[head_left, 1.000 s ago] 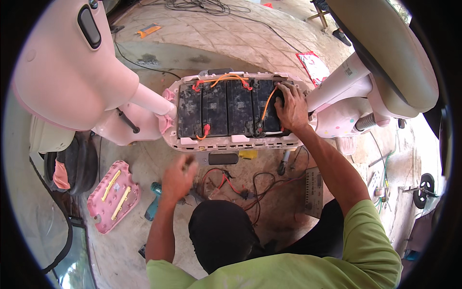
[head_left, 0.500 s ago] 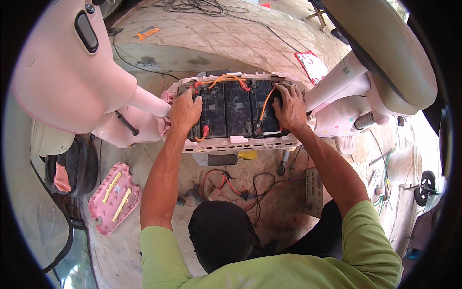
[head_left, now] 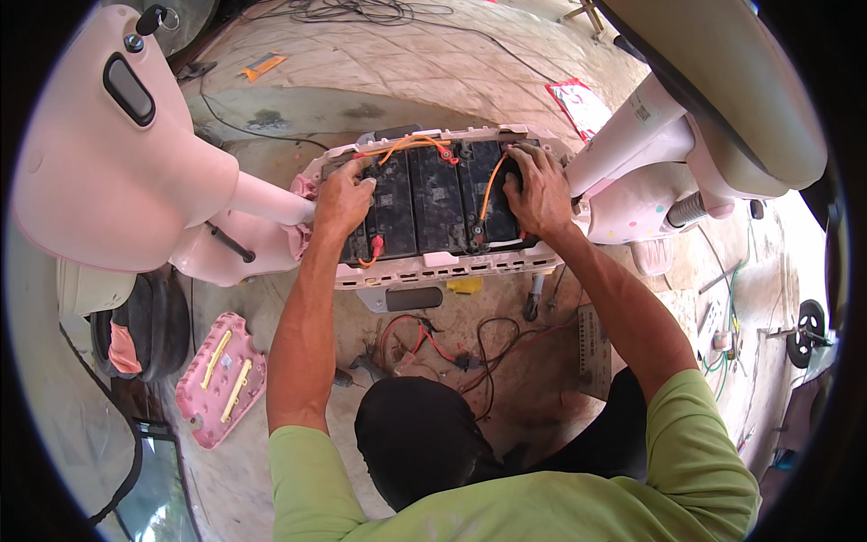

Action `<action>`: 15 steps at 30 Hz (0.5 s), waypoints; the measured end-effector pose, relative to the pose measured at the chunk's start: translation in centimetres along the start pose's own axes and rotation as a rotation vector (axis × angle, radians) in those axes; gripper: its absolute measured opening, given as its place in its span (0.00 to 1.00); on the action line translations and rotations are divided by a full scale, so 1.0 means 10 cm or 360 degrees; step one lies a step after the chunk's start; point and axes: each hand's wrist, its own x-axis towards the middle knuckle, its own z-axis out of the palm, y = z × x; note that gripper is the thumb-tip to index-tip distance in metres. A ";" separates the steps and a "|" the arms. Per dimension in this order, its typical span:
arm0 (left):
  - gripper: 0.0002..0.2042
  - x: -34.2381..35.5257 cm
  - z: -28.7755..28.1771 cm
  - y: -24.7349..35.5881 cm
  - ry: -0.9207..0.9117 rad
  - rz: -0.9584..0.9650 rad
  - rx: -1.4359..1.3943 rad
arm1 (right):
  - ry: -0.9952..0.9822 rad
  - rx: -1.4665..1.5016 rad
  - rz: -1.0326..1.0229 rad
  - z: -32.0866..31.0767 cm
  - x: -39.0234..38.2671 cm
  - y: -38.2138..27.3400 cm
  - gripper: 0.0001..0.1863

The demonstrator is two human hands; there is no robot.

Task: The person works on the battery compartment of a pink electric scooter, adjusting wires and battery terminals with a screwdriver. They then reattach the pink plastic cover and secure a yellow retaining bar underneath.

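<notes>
Several black batteries (head_left: 438, 199) sit side by side in the pink scooter's floor tray (head_left: 406, 269), linked by orange cables (head_left: 490, 190) with red terminal caps. My left hand (head_left: 343, 200) grips the left end of the leftmost battery, thumb on top and fingertips partly hidden. My right hand (head_left: 537, 197) grips the rightmost battery, its fingers bent over the right end, beside an orange cable. Both forearms reach up from the lower edge, either side of a black-covered head (head_left: 417, 438).
The pink scooter front (head_left: 126, 190) and seat (head_left: 722, 90) flank the tray. On the floor lie a pink cover (head_left: 217, 397), black tyres (head_left: 158, 325), red and black leads (head_left: 420, 343), a metal box (head_left: 593, 352), a yellow object (head_left: 462, 285) and coiled cable (head_left: 343, 14).
My left hand has moved up from below the tray onto the left end of the batteries. My right hand stays at the right end. The view has shifted slightly.
</notes>
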 end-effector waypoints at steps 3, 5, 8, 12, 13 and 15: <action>0.23 0.03 0.02 -0.02 -0.0012 0.0017 0.0043 | 0.0000 -0.0015 0.0008 0.00 0.00 0.00 0.26; 0.23 0.03 0.01 0.00 -0.0057 -0.0001 0.0096 | 0.0000 -0.0023 0.0009 -0.01 0.00 0.00 0.26; 0.22 0.01 0.04 -0.04 -0.0005 0.0102 0.0157 | 0.0012 -0.0005 -0.0012 -0.03 0.00 -0.01 0.26; 0.22 -0.09 0.05 0.01 0.0132 0.0328 0.0480 | 0.0024 -0.0024 -0.0027 -0.02 -0.01 -0.01 0.26; 0.22 -0.10 0.02 0.05 0.0092 0.0300 0.0519 | 0.0023 -0.0034 -0.0027 -0.03 -0.01 0.00 0.26; 0.23 -0.08 -0.04 0.06 0.0014 0.0299 0.0581 | 0.0023 -0.0061 -0.0034 -0.04 0.01 0.01 0.25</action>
